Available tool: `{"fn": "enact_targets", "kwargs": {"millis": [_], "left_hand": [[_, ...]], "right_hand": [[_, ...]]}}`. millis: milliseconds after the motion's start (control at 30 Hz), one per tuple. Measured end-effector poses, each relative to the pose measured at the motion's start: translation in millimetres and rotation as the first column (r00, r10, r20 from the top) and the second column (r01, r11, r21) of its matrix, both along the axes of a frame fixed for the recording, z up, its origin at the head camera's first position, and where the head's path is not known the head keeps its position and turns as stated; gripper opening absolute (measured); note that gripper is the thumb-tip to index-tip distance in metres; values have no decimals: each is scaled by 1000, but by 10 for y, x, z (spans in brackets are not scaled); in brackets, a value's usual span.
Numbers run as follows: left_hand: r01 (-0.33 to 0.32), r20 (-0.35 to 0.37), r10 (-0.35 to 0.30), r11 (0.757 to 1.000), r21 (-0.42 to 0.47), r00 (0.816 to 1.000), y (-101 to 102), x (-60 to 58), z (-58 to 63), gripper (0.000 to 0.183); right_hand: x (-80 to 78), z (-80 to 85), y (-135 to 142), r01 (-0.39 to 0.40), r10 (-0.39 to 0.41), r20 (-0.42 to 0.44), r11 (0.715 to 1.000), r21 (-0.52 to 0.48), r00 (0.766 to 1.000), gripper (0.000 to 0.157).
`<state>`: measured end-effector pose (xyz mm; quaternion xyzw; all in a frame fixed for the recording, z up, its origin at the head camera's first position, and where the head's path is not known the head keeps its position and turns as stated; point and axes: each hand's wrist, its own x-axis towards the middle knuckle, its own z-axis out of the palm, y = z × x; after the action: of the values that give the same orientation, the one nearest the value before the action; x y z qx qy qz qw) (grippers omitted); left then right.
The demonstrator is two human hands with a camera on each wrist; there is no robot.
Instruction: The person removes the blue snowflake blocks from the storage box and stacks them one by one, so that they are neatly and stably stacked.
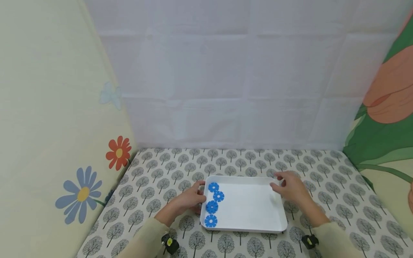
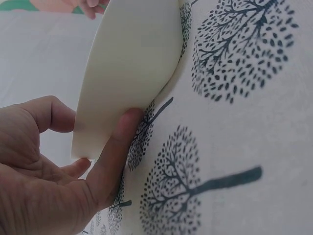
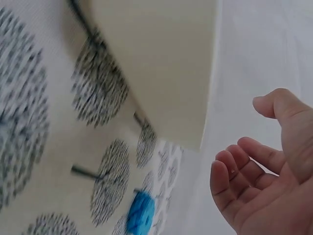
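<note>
A white rectangular tray [image 1: 248,204] lies on the cloth, with several blue notched discs [image 1: 212,206] along its left side. My left hand [image 1: 190,197] grips the tray's left wall; in the left wrist view one finger [image 2: 124,129] presses along the outside of the wall while another bends at the rim. Over the tray's far right corner is my right hand [image 1: 288,186], thumb and fingers apart and loosely bent, with nothing between them. In the right wrist view that hand shows beside the tray wall [image 3: 166,73], apart from it.
A tree-print cloth [image 1: 138,204] covers the table. Another blue disc [image 3: 140,213] lies on it outside the tray in the right wrist view. A white sheet [image 1: 226,89] hangs at the back, with flower-patterned panels at the left and right.
</note>
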<state>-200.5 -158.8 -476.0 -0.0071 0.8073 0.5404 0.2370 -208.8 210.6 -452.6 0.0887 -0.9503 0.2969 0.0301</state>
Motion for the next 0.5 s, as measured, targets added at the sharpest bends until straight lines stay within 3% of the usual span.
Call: {"fn": "enact_targets", "kwargs": {"millis": [267,500], "left_hand": [[6,-3,-6,1000,-2,1000,-8,-15,-12,74],[8,0,-8,1000,-7,1000,-10,-5,1,76]], "right_hand": [[12,86,-382,-73,76,43,995,-63,996,46],[7,44,-684,-136,139,22,986,-102,990,46]]}}
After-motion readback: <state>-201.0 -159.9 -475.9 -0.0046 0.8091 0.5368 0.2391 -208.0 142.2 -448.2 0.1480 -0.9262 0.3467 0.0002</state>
